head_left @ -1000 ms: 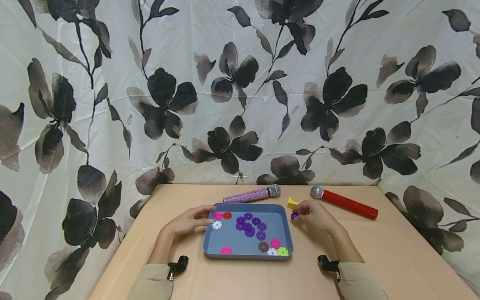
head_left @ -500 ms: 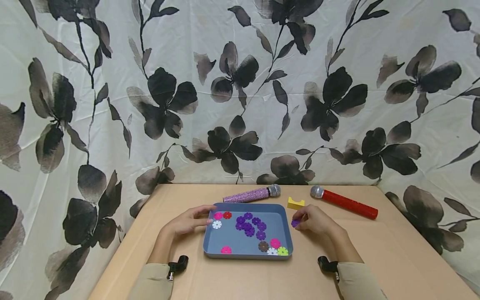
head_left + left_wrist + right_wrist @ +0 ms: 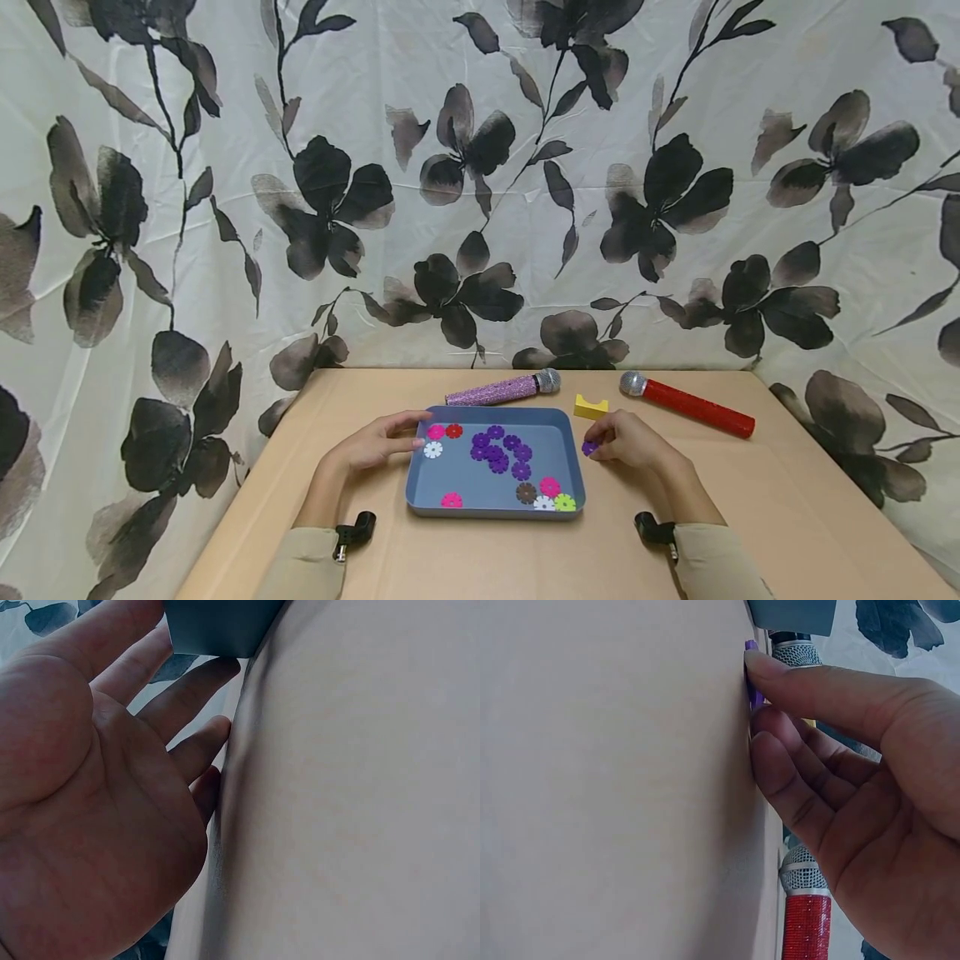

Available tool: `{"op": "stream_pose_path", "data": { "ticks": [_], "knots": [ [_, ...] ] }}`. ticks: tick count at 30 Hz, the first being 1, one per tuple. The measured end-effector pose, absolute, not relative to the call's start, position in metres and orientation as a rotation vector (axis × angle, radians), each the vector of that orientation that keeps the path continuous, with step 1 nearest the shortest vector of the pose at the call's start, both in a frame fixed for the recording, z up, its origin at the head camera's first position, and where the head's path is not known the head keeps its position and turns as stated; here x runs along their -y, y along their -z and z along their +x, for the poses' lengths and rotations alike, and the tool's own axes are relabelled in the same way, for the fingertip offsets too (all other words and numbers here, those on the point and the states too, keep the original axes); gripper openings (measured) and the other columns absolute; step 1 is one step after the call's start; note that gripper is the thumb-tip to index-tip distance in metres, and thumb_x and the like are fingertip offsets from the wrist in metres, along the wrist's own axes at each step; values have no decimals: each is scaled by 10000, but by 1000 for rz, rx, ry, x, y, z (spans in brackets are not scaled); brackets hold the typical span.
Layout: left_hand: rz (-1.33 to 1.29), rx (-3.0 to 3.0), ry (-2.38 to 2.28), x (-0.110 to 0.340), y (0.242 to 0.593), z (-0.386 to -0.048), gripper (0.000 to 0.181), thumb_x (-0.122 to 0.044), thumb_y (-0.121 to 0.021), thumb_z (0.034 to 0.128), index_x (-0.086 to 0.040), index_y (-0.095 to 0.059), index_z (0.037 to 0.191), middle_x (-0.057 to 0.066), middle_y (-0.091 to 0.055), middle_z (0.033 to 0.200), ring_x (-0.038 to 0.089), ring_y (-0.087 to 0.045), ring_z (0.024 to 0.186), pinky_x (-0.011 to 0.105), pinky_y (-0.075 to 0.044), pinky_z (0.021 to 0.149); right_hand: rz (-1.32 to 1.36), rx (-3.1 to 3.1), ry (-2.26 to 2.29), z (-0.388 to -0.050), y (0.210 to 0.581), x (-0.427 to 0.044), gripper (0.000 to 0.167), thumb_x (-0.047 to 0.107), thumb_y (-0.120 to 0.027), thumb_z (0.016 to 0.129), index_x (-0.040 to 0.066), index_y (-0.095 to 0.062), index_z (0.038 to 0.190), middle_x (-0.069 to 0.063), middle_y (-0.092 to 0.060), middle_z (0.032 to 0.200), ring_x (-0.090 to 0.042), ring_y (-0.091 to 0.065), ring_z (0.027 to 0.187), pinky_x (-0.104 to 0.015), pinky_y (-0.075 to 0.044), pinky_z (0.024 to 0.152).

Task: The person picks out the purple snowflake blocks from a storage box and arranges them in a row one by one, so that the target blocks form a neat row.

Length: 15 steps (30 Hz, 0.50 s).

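A blue-grey tray holds several purple flower pieces near its middle, with pink, red, white, brown and lime ones towards its corners. My left hand touches the tray's left edge, fingers fairly straight; in the left wrist view this hand has its fingertips by the tray's corner. Just right of the tray, my right hand pinches a purple flower piece low over the table. The right wrist view shows the purple piece on edge between thumb and fingers of the hand.
Behind the tray lies a glittery purple microphone. A red microphone lies at the back right, and a yellow block stands between the two, just beyond my right hand. A floral cloth hangs behind the table.
My right hand has drawn back slightly towards me from the yellow block, which now shows fully, and the purple piece has moved with it. My left hand stays in place.
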<state>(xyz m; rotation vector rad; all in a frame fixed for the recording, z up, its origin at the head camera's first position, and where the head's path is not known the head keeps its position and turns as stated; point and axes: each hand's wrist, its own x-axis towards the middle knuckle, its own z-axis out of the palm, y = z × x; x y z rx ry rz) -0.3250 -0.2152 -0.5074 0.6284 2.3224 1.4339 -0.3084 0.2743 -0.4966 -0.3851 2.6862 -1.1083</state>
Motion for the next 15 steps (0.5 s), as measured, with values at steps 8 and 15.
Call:
{"op": "stream_pose_path", "data": {
  "ticks": [8, 15],
  "knots": [
    [628, -2326, -1433, 215, 507, -325, 555, -279, -707, 1003, -173, -536, 1521, 129, -450, 1626, 403, -372, 1524, 616, -245, 1266, -302, -2733, 1166, -310, 494, -274, 245, 120, -805, 906, 76, -769, 1144, -23, -690, 941, -214, -578, 853, -274, -538, 688],
    [629, -2328, -1432, 215, 506, -323, 553, -250, -702, 1007, -166, -529, 1526, 126, -452, 1625, 399, -380, 1521, 608, -253, 1267, -469, -2841, 1360, -309, 481, -270, 312, 132, -787, 926, 42, -745, 1222, -149, -736, 1122, -225, -614, 910, -249, -542, 759]
  ]
}}
